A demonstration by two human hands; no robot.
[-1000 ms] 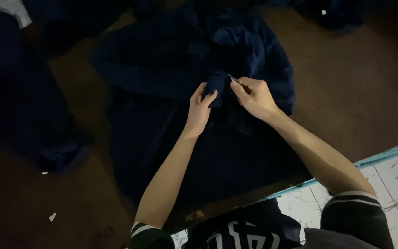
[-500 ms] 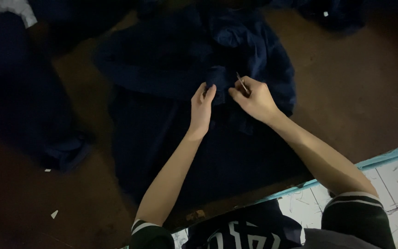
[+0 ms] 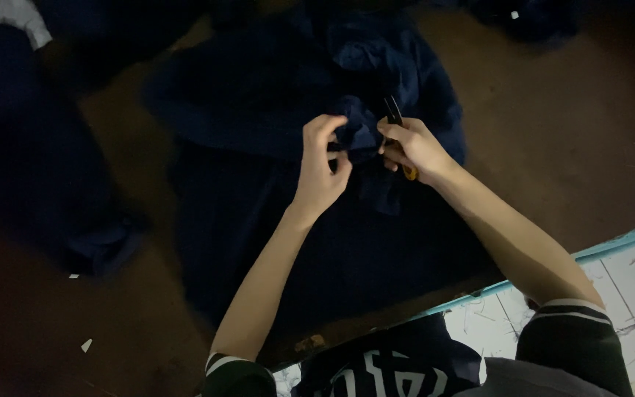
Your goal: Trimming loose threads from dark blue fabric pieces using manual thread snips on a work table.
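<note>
— What's nearest us, down at six o'clock?

— The person's dark top with pale lettering (image 3: 384, 367), and striped sleeve cuffs on both arms. At about four o'clock there's a pale tiled floor (image 3: 626, 287) past the table's turquoise edge (image 3: 611, 246).

— And on the brown table (image 3: 575, 147) itself?

— A dark navy garment (image 3: 317, 242) is spread flat across the middle, running up towards twelve o'clock. Both bare forearms reach over it.

— What are the hands doing?

— The left hand (image 3: 321, 165) is closed, fingers pinching a small bunched fold of the navy cloth (image 3: 358, 132) lifted off the garment near the centre. The right hand (image 3: 413, 147), just beside it at about one o'clock, is closed round small thread snips (image 3: 400, 140) (orange handle showing under the palm, dark blades poking out above the fingers). The blades stand right next to the pinched fold; whether they touch it I can't tell, the light is poor.

— Anything farther off?

— More dark cloth heaped at nine o'clock (image 3: 38, 169), another dark heap at one o'clock near the far edge (image 3: 531, 18), and a bit of white fabric at eleven o'clock (image 3: 9, 15). A few pale scraps (image 3: 86, 344) lie on the table at eight o'clock.
</note>
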